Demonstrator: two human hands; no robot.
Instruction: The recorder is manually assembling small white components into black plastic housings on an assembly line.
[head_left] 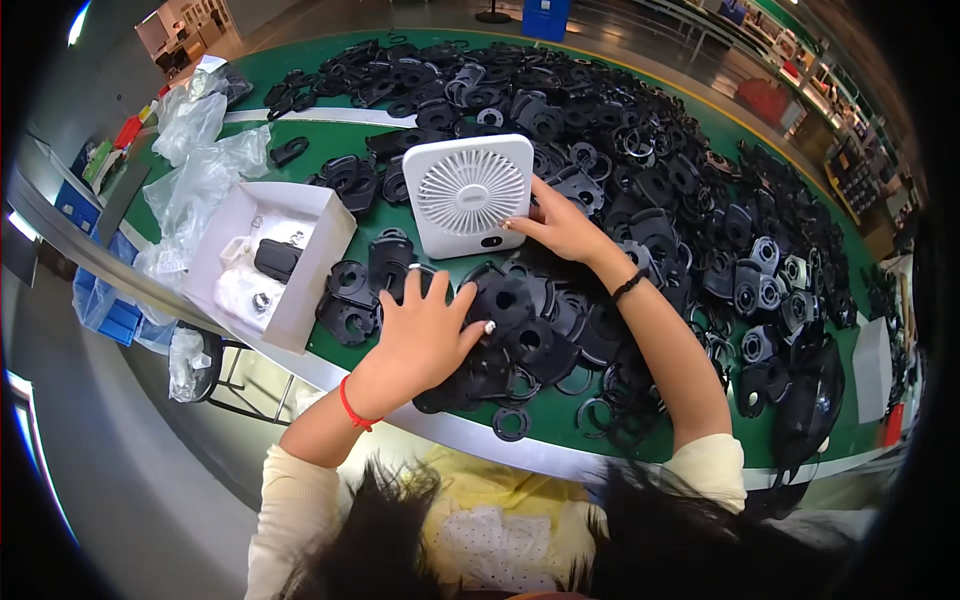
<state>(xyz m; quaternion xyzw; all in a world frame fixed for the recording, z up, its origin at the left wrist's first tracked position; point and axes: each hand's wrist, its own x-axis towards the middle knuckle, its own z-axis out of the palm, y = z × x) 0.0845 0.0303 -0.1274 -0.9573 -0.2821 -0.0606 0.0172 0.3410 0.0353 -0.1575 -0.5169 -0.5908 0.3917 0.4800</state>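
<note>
A white square desk fan (471, 195) with a round grille stands tilted among black plastic parts. My right hand (560, 225) grips its right edge, the thumb pressed on the front near a small dark oval. Closer to me, my left hand (422, 335) has its fingers spread over a heap of black plastic parts (530, 320). Its fingertips rest on or just above the pieces, and it holds nothing that I can see. Black ring-shaped pieces (512, 424) lie at the near side of this heap.
An open white box (325, 240) at the left holds a black item and plastic-wrapped pieces. Clear plastic bags (205, 165) lie behind it. More black parts (600, 110) cover much of the green table (300, 135). A dark bag (812, 400) sits at the right, and a stool (205, 370) stands below.
</note>
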